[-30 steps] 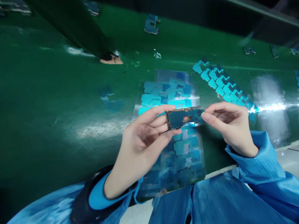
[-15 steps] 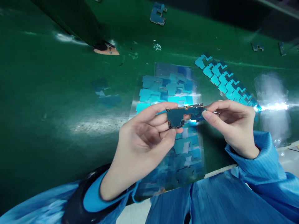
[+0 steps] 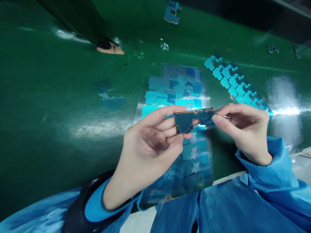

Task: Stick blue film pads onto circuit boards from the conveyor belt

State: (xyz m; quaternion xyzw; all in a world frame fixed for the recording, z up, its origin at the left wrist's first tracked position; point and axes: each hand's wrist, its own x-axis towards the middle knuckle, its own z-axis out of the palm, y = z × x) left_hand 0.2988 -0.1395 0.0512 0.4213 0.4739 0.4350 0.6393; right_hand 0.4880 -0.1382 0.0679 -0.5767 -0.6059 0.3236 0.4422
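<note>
Above the table, my left hand [image 3: 155,145] grips a small notched circuit board [image 3: 184,123] by its left part, thumb below and index finger along the top edge. Blue film seems to cover the board's face. At the board's right end, my right hand [image 3: 245,129] pinches with thumb and index finger. Whether a film edge is also between those fingertips I cannot tell. Under my hands lies a clear sheet with rows of cut blue film pieces [image 3: 157,97], partly hidden by my left hand and the board.
A strip of bright blue film pieces [image 3: 233,79] lies to the right on the green table [image 3: 60,97]. Farther back sit another notched board [image 3: 172,13] and small board parts [image 3: 272,49]. A dark post with a tan foot [image 3: 110,48] stands at the upper left.
My hands and the board sit very slightly farther right in view, with the grip unchanged. Items at the back have shifted a little in view, consistent with slight head motion.
</note>
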